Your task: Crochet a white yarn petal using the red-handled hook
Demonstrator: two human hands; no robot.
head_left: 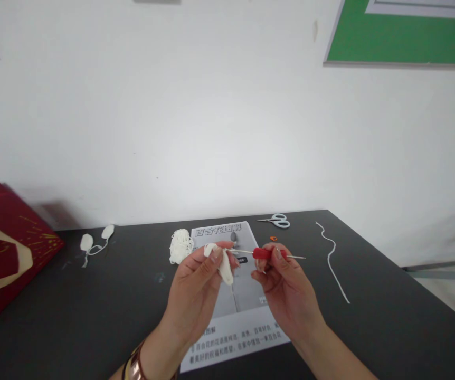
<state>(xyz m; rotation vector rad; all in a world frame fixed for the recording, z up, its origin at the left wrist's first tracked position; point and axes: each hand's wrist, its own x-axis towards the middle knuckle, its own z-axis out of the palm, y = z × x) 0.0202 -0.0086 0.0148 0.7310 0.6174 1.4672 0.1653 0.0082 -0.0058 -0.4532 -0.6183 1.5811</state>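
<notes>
My left hand [198,277] pinches a small white crocheted piece [226,269], part of which hangs below the fingers. In my right hand [285,277] is a crochet hook [262,254] with a red grip, its metal shaft pointing left to the white piece. The hook's tip meets the yarn by my left fingertips, too small to make out exactly. Behind my left hand rests a ball of white yarn [180,246]. Under both hands lies a printed sheet [227,345] with a picture and text.
Scissors [278,220] and a small orange stitch marker [273,238] lie behind my right hand. A white yarn strand [329,258] stretches along the right. Two white crocheted pieces [87,242] lie at the left, near a red gift bag [3,253]. The dark table [112,311] meets a white wall.
</notes>
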